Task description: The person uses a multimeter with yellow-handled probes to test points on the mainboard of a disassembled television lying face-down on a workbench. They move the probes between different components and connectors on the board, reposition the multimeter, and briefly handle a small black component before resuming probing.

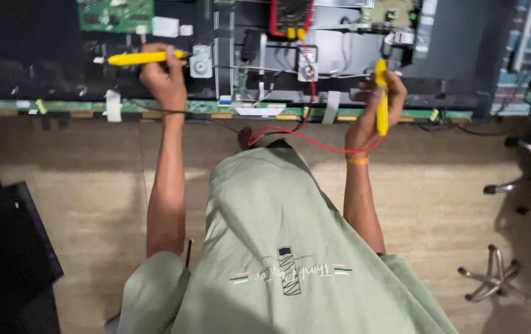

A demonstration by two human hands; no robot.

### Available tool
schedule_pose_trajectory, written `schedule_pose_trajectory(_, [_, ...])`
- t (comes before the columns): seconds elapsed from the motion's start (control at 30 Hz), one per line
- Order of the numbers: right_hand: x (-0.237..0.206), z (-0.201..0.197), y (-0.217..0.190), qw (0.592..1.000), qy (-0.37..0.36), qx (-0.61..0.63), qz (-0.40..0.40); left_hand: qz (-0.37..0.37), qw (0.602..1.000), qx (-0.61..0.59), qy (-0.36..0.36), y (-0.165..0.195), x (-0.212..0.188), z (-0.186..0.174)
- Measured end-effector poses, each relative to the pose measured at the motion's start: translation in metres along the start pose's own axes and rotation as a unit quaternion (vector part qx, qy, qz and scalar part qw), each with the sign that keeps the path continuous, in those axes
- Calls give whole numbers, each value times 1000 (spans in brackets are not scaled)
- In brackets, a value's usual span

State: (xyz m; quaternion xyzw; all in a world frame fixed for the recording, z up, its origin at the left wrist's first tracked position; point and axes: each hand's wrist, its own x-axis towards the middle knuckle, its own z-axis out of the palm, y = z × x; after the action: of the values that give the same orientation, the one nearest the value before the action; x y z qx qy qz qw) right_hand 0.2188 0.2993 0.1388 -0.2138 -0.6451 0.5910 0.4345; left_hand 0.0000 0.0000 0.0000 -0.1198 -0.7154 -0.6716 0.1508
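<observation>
Left hand (163,74) & right hand (373,102) each grip a yellow probe (141,58) over opened TV back (339,55).

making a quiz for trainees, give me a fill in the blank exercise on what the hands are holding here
1. Each hand holds a test probe whose handle is coloured ____.
2. The probe in the left hand lies level and points toward the ____ edge of the picture.
3. The wire running from the probe in the right hand is coloured ____.
4. The circuit board at the top left is coloured ____.

Missing words: yellow; left; red; green
</observation>
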Motion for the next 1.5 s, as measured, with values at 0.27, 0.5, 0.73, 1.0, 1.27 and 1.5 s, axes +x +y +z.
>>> schedule_pose_trajectory(0.27, [11,-54,45,995,-21,-99,10,-17,1000,11,-12,9,-30,-3])
schedule_pose_trajectory(0.5, [20,-49,60,989,-41,-139,-37,-13,1000,-5,-14,13,-23,1])
schedule_pose_trajectory(0.73, [12,-49,79,991,-18,-132,-4,-26,999,-18,-18,4,-22,-2])
schedule_pose_trajectory(1.0, [59,-56,72,980,-46,-187,-55,-14,1000,21,-11,13,-23,7])
schedule_pose_trajectory(1.27, [102,-65,85,966,-51,-226,-117,-22,998,58,11,17,-30,19])
schedule_pose_trajectory(1.5, [129,-68,98,970,-55,-203,-121,-9,998,54,28,14,-29,35])
